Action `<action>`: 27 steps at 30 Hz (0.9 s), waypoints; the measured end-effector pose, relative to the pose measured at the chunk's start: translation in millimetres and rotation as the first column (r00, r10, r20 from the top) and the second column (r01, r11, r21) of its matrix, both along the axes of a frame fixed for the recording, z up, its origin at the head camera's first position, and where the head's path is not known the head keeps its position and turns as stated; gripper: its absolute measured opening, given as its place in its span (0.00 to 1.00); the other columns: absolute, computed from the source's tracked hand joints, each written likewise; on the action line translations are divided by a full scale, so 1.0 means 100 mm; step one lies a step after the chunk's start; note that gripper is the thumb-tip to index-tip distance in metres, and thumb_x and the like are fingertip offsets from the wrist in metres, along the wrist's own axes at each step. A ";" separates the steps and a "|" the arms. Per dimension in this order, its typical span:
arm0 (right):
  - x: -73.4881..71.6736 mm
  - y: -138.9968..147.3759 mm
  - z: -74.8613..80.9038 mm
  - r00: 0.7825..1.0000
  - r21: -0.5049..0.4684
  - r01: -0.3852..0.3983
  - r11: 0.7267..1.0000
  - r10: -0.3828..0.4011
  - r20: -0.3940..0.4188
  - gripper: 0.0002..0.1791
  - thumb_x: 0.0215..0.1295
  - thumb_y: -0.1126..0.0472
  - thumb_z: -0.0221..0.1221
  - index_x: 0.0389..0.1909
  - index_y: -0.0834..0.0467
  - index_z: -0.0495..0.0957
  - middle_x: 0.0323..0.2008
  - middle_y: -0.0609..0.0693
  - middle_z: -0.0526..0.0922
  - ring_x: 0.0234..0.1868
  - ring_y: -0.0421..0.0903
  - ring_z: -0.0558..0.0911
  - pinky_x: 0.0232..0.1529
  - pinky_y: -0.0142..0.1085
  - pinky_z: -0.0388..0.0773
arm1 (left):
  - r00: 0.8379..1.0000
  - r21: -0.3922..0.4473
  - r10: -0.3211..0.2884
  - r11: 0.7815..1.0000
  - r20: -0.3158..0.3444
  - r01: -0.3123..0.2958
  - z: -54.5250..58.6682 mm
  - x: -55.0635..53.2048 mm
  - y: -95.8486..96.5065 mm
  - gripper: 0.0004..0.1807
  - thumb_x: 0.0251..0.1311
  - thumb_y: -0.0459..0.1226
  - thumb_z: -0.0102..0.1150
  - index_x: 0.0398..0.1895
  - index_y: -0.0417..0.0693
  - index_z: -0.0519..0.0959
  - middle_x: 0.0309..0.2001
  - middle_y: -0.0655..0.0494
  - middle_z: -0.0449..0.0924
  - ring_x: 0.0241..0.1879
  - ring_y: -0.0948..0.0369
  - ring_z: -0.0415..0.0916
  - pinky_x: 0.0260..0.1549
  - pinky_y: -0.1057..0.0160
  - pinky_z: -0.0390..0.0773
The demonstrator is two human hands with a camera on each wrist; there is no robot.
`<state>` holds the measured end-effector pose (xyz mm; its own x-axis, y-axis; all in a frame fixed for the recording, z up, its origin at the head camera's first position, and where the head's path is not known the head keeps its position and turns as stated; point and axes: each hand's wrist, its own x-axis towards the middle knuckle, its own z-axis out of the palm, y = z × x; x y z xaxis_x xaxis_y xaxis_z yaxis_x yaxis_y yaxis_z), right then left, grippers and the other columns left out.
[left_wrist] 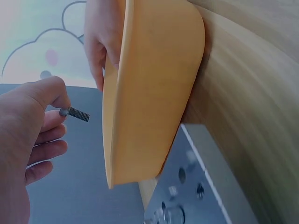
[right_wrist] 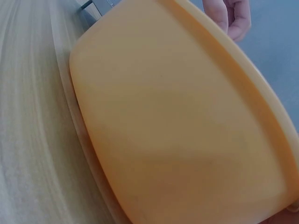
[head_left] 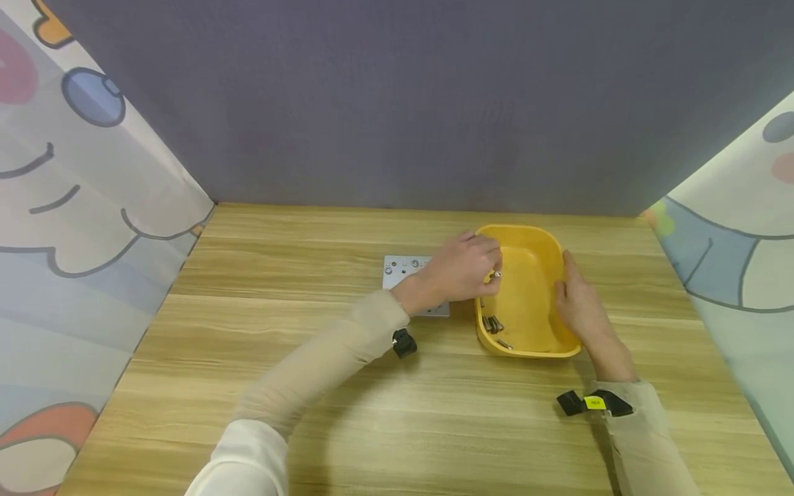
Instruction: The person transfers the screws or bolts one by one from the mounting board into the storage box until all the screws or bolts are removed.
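My left hand (head_left: 468,267) is over the left rim of a yellow plastic bin (head_left: 527,296). Between its thumb and index finger it pinches a small metal screw (left_wrist: 77,114), whose threaded end points away from the fingers. On the bin's far side, my right hand (head_left: 586,306) holds the right wall, thumb inside the rim and fingers along the outside. Several more screws (head_left: 493,324) lie inside the bin, by its near left corner. Partly beneath my left wrist is a silver metal plate (head_left: 440,310) with holes and a few screw heads on it.
The wooden table (head_left: 248,275) ends at a dark grey panel (head_left: 397,103) at the back. Printed cartoon walls (head_left: 93,207) flank both sides. The plate stands just left of the bin, close to its wall.
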<state>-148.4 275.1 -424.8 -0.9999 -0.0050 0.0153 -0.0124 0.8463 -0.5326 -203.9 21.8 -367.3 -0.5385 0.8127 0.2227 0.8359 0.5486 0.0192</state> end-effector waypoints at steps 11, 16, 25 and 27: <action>0.01 0.01 -0.02 0.999 0.015 0.006 1.000 -0.005 -0.041 0.33 0.78 0.68 0.41 0.79 0.74 0.43 0.62 0.85 0.65 0.42 0.75 0.78 0.50 0.70 0.73 | 0.998 -0.104 -0.049 0.994 -0.026 0.046 -0.04 0.04 0.16 0.12 0.69 0.45 0.55 0.45 0.53 0.85 0.45 0.63 0.81 0.49 0.63 0.78 0.57 0.62 0.73; 0.01 0.00 -0.02 1.000 0.019 0.011 1.000 -0.011 -0.029 0.33 0.79 0.67 0.41 0.79 0.73 0.43 0.61 0.86 0.66 0.46 0.79 0.78 0.52 0.71 0.72 | 0.995 -0.182 -0.089 0.980 -0.043 0.079 -0.07 0.06 0.22 0.13 0.70 0.46 0.53 0.46 0.53 0.84 0.46 0.62 0.81 0.50 0.63 0.78 0.61 0.60 0.73; -0.01 0.00 -0.02 1.000 0.018 0.008 1.000 -0.008 -0.004 0.34 0.79 0.67 0.41 0.79 0.73 0.41 0.63 0.86 0.64 0.56 0.82 0.73 0.58 0.72 0.70 | 0.989 -0.237 -0.134 0.965 -0.062 0.116 -0.13 0.11 0.36 0.14 0.70 0.47 0.52 0.48 0.51 0.83 0.47 0.62 0.80 0.51 0.62 0.78 0.60 0.61 0.73; -0.01 -0.01 -0.02 1.000 0.032 0.004 0.999 -0.004 -0.018 0.34 0.79 0.68 0.41 0.79 0.74 0.41 0.63 0.86 0.64 0.56 0.83 0.73 0.57 0.71 0.71 | 0.988 -0.250 -0.142 0.960 -0.055 0.125 -0.14 0.11 0.39 0.15 0.70 0.47 0.53 0.49 0.51 0.83 0.49 0.61 0.81 0.52 0.62 0.78 0.61 0.61 0.73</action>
